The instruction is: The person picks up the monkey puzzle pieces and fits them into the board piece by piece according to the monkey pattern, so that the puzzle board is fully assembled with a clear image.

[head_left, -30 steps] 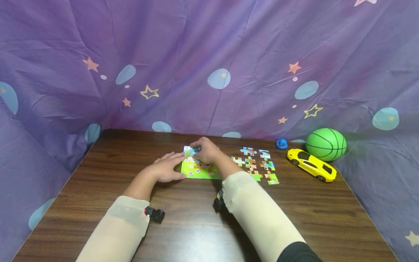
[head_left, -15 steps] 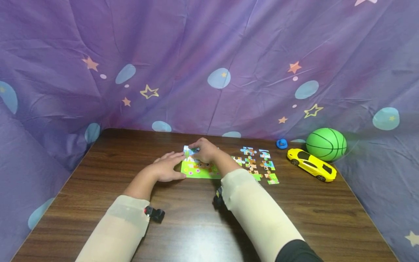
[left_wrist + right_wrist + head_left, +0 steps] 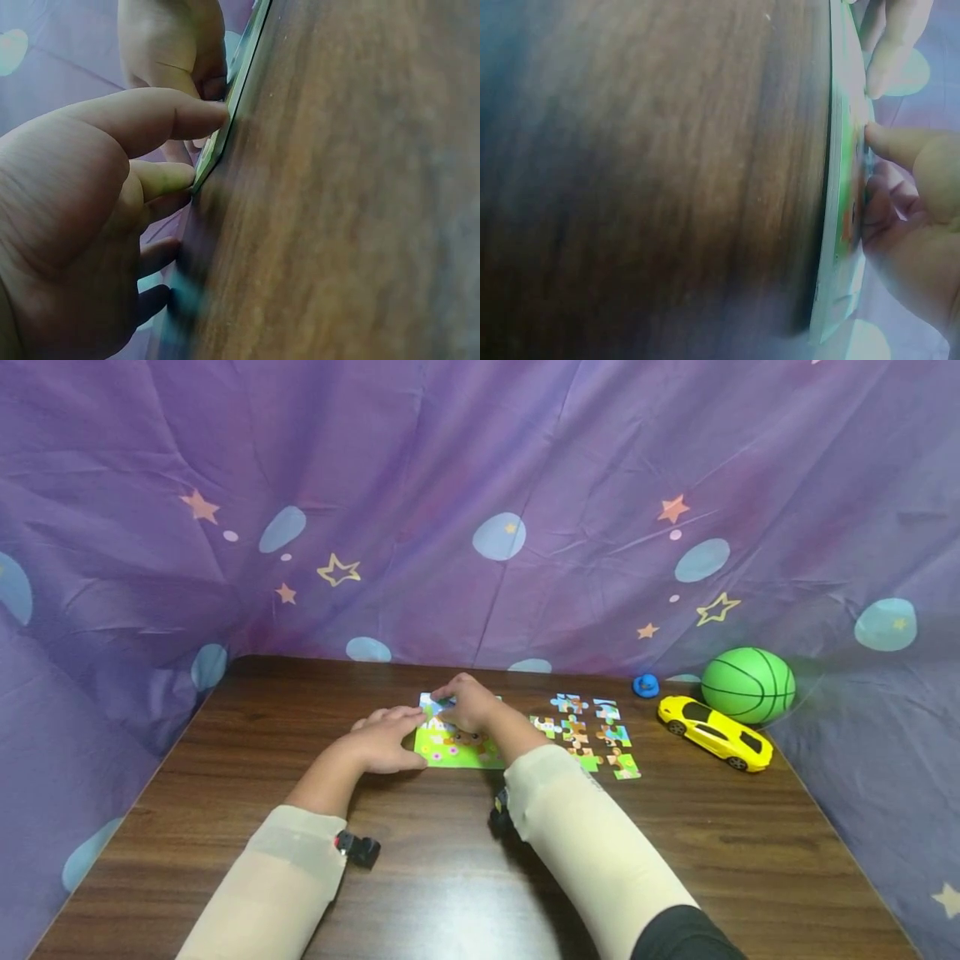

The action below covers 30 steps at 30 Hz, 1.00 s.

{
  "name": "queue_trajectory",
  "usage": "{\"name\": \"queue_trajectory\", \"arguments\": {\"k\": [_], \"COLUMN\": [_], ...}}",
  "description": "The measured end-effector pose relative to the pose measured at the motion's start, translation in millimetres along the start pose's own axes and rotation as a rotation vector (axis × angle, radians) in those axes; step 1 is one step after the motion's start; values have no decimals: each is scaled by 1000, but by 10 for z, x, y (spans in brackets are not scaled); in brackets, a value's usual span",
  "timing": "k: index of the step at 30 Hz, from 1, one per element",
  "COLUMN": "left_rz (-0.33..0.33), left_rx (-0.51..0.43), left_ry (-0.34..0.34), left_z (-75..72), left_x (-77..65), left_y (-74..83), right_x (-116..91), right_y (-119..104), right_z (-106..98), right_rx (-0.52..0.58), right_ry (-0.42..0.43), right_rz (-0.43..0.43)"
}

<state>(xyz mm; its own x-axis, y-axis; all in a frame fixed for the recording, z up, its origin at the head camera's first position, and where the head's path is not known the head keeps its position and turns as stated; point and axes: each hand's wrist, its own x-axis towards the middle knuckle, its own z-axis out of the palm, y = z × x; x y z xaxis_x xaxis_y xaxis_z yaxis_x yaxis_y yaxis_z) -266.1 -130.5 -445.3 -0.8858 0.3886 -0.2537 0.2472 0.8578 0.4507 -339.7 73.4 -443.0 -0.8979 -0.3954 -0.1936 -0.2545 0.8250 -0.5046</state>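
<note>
A jigsaw puzzle board (image 3: 438, 753) with a green, flowered picture lies flat on the brown wooden table. My left hand (image 3: 380, 745) rests at its left side, fingers spread, with thumb and index finger against the board's edge in the left wrist view. My right hand (image 3: 474, 706) is over the board's upper left part. Its thumb and curled fingers pinch a small bluish puzzle piece (image 3: 868, 161) down at the board's surface, mostly hidden by the fingers. The right wrist and hand cover much of the board's right side.
Several loose puzzle pieces (image 3: 573, 729) lie right of the board. Farther right stand a yellow toy car (image 3: 716, 732), a green ball (image 3: 748, 685) with black lines and a small blue toy (image 3: 646, 686). A purple curtain (image 3: 420, 527) hangs behind the table (image 3: 420, 877).
My right hand's fingers have shifted slightly over the upper left of the board, and the piece is lower and less visible between them. The left hand stays at the board's edge.
</note>
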Motion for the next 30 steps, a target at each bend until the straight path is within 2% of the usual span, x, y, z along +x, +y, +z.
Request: {"name": "queue_trajectory", "arguments": {"k": [3,8,14,19,24,30], "left_rz": [5,3,-2,-11,-7,-5], "left_rx": [18,35,35,36,28,25], "left_ry": [6,17,24,29,29,34], "left_z": [0,5,9,19,15,11], "left_x": [3,3,3,-13,-16,-25], "left_y": [0,-5,7,19,35,41], "right_x": [8,-5,-185,-414,-619,-758], "right_y": [14,106,273,445,674,988], "right_z": [-3,-29,-238,-472,-690,-860], "right_rx": [12,120,224,220,189,189], "right_ry": [13,75,142,192,272,335], "right_rz": [-15,-62,-93,-99,-63,-19]}}
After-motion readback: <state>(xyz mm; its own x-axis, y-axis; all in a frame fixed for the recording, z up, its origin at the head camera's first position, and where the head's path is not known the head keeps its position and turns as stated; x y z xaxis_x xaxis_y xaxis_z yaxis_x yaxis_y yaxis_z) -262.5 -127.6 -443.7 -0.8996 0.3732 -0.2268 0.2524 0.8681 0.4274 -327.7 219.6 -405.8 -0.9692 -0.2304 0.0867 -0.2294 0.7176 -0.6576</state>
